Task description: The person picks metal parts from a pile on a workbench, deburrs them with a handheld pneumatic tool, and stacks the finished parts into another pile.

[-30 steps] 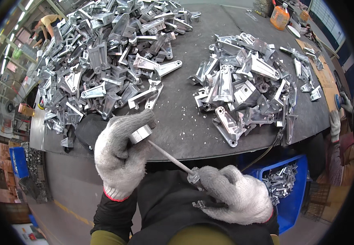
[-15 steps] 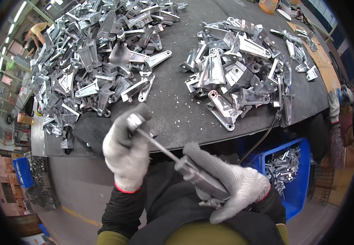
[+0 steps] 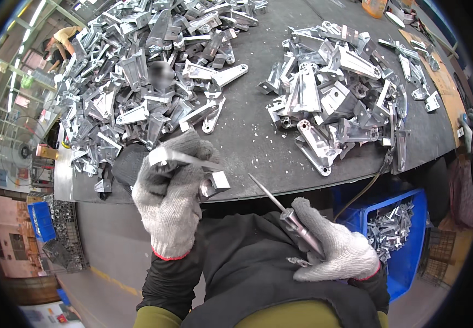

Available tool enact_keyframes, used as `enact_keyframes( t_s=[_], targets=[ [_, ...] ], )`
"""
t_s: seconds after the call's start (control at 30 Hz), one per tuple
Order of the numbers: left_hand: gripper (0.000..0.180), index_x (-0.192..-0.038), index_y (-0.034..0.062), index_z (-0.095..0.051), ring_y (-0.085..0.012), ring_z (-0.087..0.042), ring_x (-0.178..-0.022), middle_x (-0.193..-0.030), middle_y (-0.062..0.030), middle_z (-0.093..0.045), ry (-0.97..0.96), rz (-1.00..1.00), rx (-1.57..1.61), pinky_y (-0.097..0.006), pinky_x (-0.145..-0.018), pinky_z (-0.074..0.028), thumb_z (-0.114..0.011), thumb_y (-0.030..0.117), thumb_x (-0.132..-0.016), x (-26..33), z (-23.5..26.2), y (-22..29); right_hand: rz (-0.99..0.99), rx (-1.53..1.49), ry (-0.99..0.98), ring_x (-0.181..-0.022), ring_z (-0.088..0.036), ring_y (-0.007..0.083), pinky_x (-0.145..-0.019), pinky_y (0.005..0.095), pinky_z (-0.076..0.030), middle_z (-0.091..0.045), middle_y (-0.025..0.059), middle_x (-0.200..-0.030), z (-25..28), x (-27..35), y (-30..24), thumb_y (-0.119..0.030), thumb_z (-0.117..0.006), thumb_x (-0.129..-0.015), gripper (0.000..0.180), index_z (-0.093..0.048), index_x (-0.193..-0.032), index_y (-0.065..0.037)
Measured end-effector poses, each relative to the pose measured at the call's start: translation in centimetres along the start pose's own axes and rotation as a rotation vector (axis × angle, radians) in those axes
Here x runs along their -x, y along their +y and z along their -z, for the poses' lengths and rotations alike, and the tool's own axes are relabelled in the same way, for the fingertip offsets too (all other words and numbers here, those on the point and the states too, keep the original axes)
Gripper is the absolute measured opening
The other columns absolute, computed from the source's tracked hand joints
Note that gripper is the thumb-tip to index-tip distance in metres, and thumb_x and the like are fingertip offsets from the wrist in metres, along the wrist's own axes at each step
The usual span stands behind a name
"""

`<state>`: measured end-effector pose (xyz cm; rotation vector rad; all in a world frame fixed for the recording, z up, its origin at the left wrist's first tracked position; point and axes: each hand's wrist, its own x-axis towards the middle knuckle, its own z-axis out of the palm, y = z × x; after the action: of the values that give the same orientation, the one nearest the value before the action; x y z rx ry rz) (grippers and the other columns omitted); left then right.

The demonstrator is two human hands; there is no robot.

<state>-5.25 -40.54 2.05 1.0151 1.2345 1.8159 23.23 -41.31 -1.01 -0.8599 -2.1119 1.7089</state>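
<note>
My left hand (image 3: 168,210), in a grey-and-white knit glove, has its fingers closed round a silvery metal bracket (image 3: 214,185) just off the table's front edge. The bracket's square end sticks out to the right of the fingers. Lower and to the right, my right hand (image 3: 346,251), gloved the same way, grips a hand-held power file (image 3: 303,232) with a metal body and a lever at its side. Its thin tapered file blade (image 3: 266,191) points up and left, apart from the bracket. Part of the tool's body is hidden by the palm.
A big heap of metal brackets (image 3: 143,71) covers the dark table (image 3: 247,142) at left, a smaller pile (image 3: 335,87) at right. A blue bin (image 3: 419,229) with brackets stands below right. A hose (image 3: 365,188) hangs over the edge. Another person (image 3: 61,44) bends at far left.
The file blade has come away from the left hand's piece as my right hand shifted right. In my left hand the bracket has turned, so its square end now shows.
</note>
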Motion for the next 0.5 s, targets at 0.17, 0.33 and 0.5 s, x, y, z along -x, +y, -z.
enact_keyframes(
  t_s=[0.17,0.33,0.5],
  targets=[
    [0.055,-0.145,-0.0042,-0.052,-0.0219,-0.073,-0.097,-0.119,-0.0178,-0.070,0.118,0.235,-0.181,-0.032,-0.082,-0.060,-0.072,-0.003,-0.094,0.2,0.3,-7.1,-0.330,0.251,0.033,-0.115,-0.070,0.0419,-0.095,0.0441,-0.058,-0.065,0.0252,-0.129,-1.6,-0.8,0.2,-0.028,-0.088,-0.081,0.105,-0.031,-0.167,-0.012],
    [0.075,-0.149,0.0093,-0.057,-0.0382,-0.069,-0.118,-0.141,-0.0200,-0.062,-0.148,-0.396,-1.062,-0.043,-0.100,-0.058,-0.076,-0.005,-0.077,-0.5,6.5,-10.4,-0.527,0.578,0.096,-0.084,-0.075,0.0414,-0.072,0.0511,-0.061,-0.067,0.0170,-0.113,-3.8,-1.8,2.1,-0.028,-0.077,-0.090,0.084,-0.038,-0.164,-0.032],
    [0.086,-0.140,0.0089,-0.065,-0.0388,-0.051,-0.141,-0.139,-0.0110,-0.065,-0.783,-0.396,-1.315,-0.054,-0.121,-0.038,-0.092,0.013,-0.058,-4.4,5.0,-5.6,-0.415,0.475,0.099,-0.067,-0.071,0.0354,-0.060,0.0468,-0.059,-0.063,0.0141,-0.096,-4.0,-1.2,3.6,-0.033,-0.074,-0.095,0.078,-0.039,-0.164,-0.036]
  ],
)
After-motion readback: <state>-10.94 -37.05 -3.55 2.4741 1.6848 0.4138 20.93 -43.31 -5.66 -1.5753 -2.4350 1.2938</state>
